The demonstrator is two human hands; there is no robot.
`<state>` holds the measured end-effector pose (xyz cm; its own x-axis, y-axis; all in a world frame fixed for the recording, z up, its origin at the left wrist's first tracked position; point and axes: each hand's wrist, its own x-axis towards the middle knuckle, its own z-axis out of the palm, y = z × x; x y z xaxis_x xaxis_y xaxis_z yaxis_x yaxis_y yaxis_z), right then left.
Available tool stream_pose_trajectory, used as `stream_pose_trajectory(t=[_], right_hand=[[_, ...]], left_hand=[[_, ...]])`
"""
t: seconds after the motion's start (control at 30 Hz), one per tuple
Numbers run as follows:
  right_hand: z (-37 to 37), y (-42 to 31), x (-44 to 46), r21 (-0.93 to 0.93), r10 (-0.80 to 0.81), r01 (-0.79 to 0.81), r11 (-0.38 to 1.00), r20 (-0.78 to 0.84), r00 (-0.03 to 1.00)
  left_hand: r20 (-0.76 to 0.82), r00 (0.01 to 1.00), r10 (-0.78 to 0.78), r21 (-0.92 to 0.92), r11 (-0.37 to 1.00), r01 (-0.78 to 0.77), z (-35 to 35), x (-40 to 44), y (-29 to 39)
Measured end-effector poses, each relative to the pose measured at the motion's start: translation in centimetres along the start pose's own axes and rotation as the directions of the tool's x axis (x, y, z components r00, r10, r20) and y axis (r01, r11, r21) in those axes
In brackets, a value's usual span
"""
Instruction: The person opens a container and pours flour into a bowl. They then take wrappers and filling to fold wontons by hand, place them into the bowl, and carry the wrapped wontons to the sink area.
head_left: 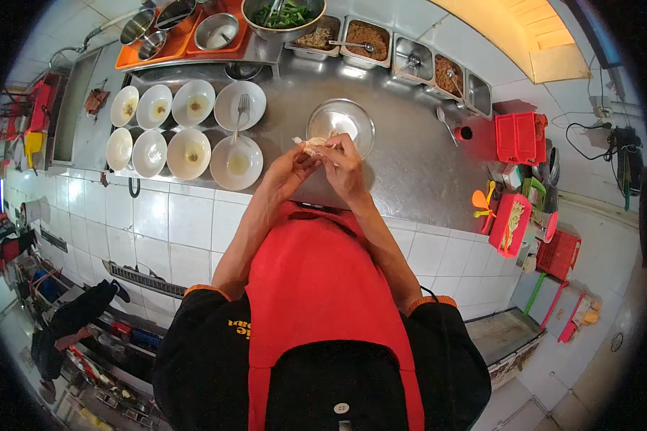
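Between the fingertips of both hands is a pale, ragged piece of food (313,146), which looks like shredded meat. My left hand (292,168) pinches it from the left side. My right hand (343,164) grips it from the right, fingers bent over it. Just behind the hands, a round metal bowl (359,122) stands on the steel counter (410,165); the right fingers overlap its near edge. To the left are two rows of white bowls, several with a little liquid or seasoning inside. A fork (242,109) rests in one white bowl (226,100).
Behind stand a bowl of greens (286,16) and metal food trays (366,37). A spoon (446,123) lies at the right, near red baskets (519,138) and a red tray (510,224). Another person (75,316) is at the far lower left.
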<state>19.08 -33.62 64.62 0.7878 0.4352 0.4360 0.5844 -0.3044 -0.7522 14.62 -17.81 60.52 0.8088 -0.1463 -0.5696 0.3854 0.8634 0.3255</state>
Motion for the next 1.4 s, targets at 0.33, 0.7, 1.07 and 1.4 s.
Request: stream_pose_trajectory(t=[0.33, 0.7, 1.07, 1.4], right_hand=[[0.8, 1.8, -1.3, 0.318, 0.221, -0.221, 0.922, 0.038, 0.975], [0.0, 1.0, -1.1, 0.103, 0.163, -0.156, 0.982, -0.063, 0.985], [0.3, 0.1, -1.1, 0.049, 0.103, -0.101, 0.994, -0.037, 0.994], [0.5, -0.8, -1.5, -0.06, 0.069, -0.071, 0.996, -0.032, 0.997]], left_hand=[[0.015, 0.998, -0.064, -0.037, 0.997, 0.065, 0.9, -0.3, -0.3], [-0.014, 0.98, 0.198, 0.284, 0.941, -0.186, 0.5, 0.5, -1.5], [-0.132, 0.934, 0.331, 0.278, 0.917, -0.285, 0.8, -0.3, -1.1], [-0.009, 0.685, 0.728, 0.68, 0.507, -0.53, 2.8, -1.3, -1.1]])
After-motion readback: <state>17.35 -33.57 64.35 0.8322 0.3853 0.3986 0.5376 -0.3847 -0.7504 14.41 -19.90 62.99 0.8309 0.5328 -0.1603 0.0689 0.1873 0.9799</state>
